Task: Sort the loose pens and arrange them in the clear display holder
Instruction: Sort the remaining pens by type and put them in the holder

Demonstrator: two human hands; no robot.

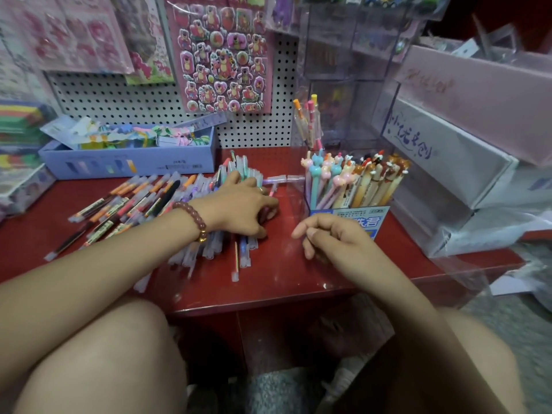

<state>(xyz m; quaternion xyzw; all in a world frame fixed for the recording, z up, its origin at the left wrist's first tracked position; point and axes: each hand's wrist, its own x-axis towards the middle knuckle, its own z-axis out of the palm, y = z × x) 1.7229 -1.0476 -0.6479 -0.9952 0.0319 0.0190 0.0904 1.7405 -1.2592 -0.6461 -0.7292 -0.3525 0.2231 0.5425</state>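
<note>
Clear display holder (379, 216) packed with animal-topped pens (352, 180), left grip (239, 204) grasping loose pens (134, 204), right grip (334, 237) released

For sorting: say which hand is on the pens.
The left hand, with the bead bracelet, grips loose pens; the right hand hovers by the clear holder.

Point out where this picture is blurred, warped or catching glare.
Head view: the wide lens bends the boxes at right and the pegboard; the corners go soft; the left hand over the loose pens is slightly motion-blurred; the clear holder shows faint pale reflections; small glints dot the red table; light is dim and even, without hard shadows.
</note>
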